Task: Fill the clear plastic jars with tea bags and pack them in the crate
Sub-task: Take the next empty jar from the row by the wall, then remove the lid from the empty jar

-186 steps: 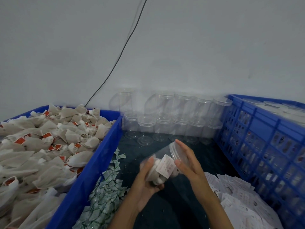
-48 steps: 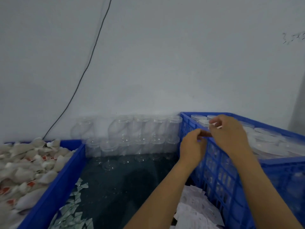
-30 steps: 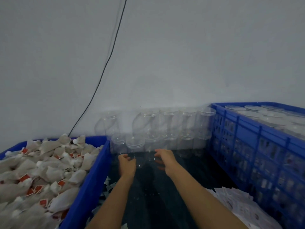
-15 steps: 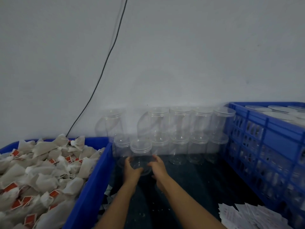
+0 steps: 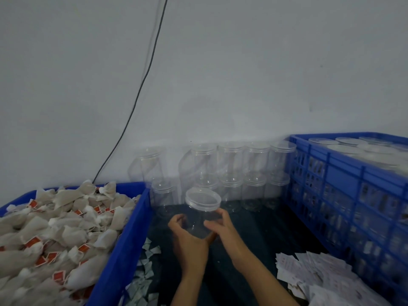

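Both hands cup the empty jar (image 5: 202,214) low over the dark table, left hand (image 5: 189,240) under the base, right hand (image 5: 223,228) curled on the side nearer the lid (image 5: 203,199), axis upright tilting away, tea bags (image 5: 55,226) left, crate (image 5: 353,195) farther right.

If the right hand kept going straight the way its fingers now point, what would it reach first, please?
The right hand already grips the lidded clear jar, so it meets that first. Beyond it, probably the stacked empty jars against the wall, though depth is hard to judge.
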`<state>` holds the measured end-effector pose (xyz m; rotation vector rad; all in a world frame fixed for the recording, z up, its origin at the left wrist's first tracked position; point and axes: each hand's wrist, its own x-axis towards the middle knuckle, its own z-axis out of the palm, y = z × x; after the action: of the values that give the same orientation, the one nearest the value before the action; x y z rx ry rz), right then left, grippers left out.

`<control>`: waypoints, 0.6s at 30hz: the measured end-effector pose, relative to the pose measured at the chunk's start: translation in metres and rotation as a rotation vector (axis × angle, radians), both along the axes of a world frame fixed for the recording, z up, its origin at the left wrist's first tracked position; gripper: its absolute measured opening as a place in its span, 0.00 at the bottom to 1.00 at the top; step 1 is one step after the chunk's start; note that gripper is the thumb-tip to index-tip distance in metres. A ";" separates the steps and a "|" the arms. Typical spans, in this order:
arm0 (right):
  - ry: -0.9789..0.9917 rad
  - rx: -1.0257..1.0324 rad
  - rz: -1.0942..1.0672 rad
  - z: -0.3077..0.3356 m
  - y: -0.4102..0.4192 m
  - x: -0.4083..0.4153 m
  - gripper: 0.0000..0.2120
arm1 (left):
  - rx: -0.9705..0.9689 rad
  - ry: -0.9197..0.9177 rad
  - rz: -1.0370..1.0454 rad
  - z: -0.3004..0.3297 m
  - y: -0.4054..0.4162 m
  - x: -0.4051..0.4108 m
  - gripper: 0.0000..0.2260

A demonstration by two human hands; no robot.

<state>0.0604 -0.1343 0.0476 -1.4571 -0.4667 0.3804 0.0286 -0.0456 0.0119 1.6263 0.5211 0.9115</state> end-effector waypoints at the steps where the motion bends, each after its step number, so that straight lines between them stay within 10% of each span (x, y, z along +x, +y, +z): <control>1: -0.021 0.048 0.005 -0.002 -0.009 -0.008 0.27 | 0.041 -0.003 0.002 0.000 -0.008 -0.008 0.39; 5: -0.094 0.238 -0.182 -0.002 -0.037 -0.030 0.47 | 0.252 0.027 -0.002 -0.002 -0.036 -0.038 0.42; 18: -0.188 0.161 -0.316 -0.023 -0.057 -0.043 0.36 | 0.565 0.217 -0.177 -0.033 -0.032 -0.067 0.45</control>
<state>0.0178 -0.1917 0.0245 -1.3871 -0.3986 -0.0457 -0.0384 -0.0773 -0.0216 2.2615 0.2668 0.7932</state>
